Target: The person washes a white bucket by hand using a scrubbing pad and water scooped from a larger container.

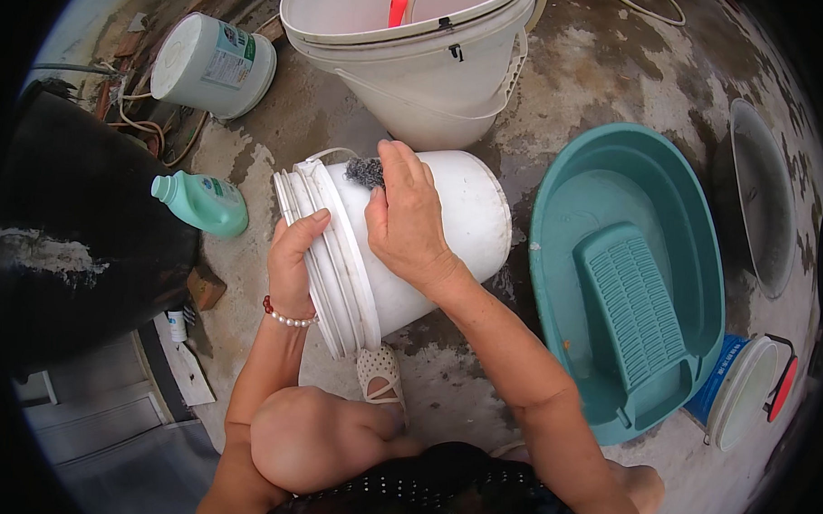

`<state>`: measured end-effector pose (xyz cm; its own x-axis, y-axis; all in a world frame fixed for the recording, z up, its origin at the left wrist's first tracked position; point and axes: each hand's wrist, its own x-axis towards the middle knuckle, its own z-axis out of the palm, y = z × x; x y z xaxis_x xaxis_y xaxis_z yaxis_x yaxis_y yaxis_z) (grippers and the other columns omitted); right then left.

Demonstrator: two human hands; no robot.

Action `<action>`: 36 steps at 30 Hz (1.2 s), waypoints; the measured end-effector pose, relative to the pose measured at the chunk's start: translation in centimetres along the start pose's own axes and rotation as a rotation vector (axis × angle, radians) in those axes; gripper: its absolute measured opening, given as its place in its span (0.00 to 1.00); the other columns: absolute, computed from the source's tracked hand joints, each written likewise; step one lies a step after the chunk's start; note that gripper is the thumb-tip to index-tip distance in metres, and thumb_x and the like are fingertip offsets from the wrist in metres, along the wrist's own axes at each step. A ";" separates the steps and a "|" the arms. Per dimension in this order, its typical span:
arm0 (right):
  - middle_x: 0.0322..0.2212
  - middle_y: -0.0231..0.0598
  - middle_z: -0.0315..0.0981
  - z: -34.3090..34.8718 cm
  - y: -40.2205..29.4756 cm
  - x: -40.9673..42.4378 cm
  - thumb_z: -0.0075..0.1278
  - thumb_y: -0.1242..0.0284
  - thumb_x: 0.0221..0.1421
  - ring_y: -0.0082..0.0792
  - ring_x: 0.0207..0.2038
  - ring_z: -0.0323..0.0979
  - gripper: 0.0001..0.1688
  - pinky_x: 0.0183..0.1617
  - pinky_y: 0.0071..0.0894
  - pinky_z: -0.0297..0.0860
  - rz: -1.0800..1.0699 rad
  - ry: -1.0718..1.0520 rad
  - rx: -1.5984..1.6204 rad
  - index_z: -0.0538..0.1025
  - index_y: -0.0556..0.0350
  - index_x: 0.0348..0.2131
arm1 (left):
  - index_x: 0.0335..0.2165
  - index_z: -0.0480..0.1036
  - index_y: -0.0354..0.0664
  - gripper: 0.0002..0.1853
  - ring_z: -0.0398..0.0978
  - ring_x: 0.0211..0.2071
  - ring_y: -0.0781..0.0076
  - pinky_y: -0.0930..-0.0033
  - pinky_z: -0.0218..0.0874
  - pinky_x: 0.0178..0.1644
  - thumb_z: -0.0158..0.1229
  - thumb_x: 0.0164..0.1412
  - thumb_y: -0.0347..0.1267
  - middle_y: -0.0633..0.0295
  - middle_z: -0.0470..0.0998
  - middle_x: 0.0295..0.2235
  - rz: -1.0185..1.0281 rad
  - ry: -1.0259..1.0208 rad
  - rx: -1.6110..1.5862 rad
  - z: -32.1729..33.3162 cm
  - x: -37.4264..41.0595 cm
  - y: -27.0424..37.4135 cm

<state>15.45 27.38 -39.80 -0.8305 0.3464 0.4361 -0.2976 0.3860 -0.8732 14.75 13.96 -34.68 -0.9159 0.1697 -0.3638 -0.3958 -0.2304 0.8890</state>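
Note:
A white plastic bucket [454,211] lies tilted on its side before me, its ridged rim toward the left and its base toward the right. My left hand [296,260] grips that rim, thumb on the outer ridges and the other fingers hidden behind the edge. On the upper side of the wall, my right hand [409,216] presses a dark wire scouring pad [365,172], which shows between thumb and fingers. The bucket's thin handle [330,152] sticks up by the rim. What is inside the bucket cannot be seen.
Right of the bucket stands a green plastic washtub [544,261] with a built-in washboard [634,299]. A large white bucket [417,87] holds a red-handled item [398,10]. Around are a green detergent bottle [209,202], a labelled white bucket [187,59], a metal basin [763,201] and a blue bucket [724,370].

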 end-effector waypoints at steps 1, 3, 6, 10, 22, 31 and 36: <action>0.43 0.56 0.62 0.2 -0.5 -0.3 0.44 0.85 0.39 0.52 0.42 0.61 0.27 0.48 0.42 0.59 -0.047 -0.082 0.028 0.65 0.72 0.45 | 0.42 0.67 0.33 0.16 0.74 0.30 0.69 0.70 0.67 0.37 0.48 0.54 0.29 0.57 0.74 0.33 -0.017 -0.020 0.006 -0.2 0.1 0.4; 0.42 0.56 0.62 -0.1 -2.0 -2.4 0.44 0.85 0.38 0.53 0.42 0.61 0.28 0.49 0.42 0.59 -0.142 -0.245 0.068 0.65 0.73 0.45 | 0.41 0.68 0.33 0.16 0.74 0.31 0.70 0.70 0.67 0.37 0.48 0.55 0.30 0.56 0.75 0.33 -0.018 0.025 -0.016 -1.7 0.5 0.2; 0.41 0.61 0.62 -1.2 -2.5 -8.8 0.46 0.84 0.38 0.50 0.38 0.63 0.24 0.44 0.40 0.62 -0.323 -0.188 0.008 0.66 0.80 0.40 | 0.39 0.69 0.31 0.15 0.74 0.31 0.69 0.70 0.67 0.37 0.47 0.55 0.31 0.55 0.75 0.33 -0.101 0.085 -0.157 -2.0 0.5 0.7; 0.41 0.63 0.63 -0.9 -0.9 -9.4 0.47 0.83 0.38 0.45 0.36 0.66 0.22 0.40 0.36 0.64 -0.511 -0.078 -0.144 0.68 0.81 0.38 | 0.38 0.69 0.31 0.15 0.75 0.32 0.67 0.69 0.67 0.38 0.47 0.55 0.31 0.54 0.75 0.32 -0.096 0.083 -0.163 -1.5 0.4 0.4; 0.36 0.53 0.64 -2.7 4.6 -8.5 0.46 0.83 0.41 0.50 0.37 0.62 0.21 0.44 0.41 0.60 -0.037 0.271 -0.346 0.70 0.73 0.40 | 0.39 0.68 0.29 0.17 0.75 0.33 0.62 0.64 0.68 0.41 0.48 0.53 0.31 0.50 0.75 0.34 -0.086 0.075 -0.149 -2.4 1.4 -0.3; 0.36 0.52 0.63 -2.3 4.9 -8.7 0.46 0.82 0.43 0.49 0.35 0.62 0.20 0.43 0.41 0.60 0.026 0.320 -0.356 0.70 0.74 0.40 | 0.42 0.67 0.27 0.21 0.75 0.37 0.56 0.59 0.67 0.45 0.46 0.53 0.33 0.46 0.74 0.38 -0.128 0.028 -0.238 -3.1 1.2 0.2; 0.35 0.50 0.64 -5.3 5.1 -5.9 0.48 0.86 0.40 0.47 0.34 0.64 0.20 0.40 0.38 0.63 -0.130 0.191 -0.261 0.70 0.69 0.39 | 0.42 0.67 0.28 0.20 0.75 0.36 0.56 0.60 0.67 0.45 0.47 0.53 0.33 0.46 0.74 0.38 -0.094 0.087 -0.176 -2.8 0.9 0.2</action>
<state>21.34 31.83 -45.68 -0.6831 0.4245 0.5943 -0.2437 0.6346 -0.7334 13.67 11.39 -35.59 -0.8736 0.1167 -0.4725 -0.4786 -0.3821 0.7905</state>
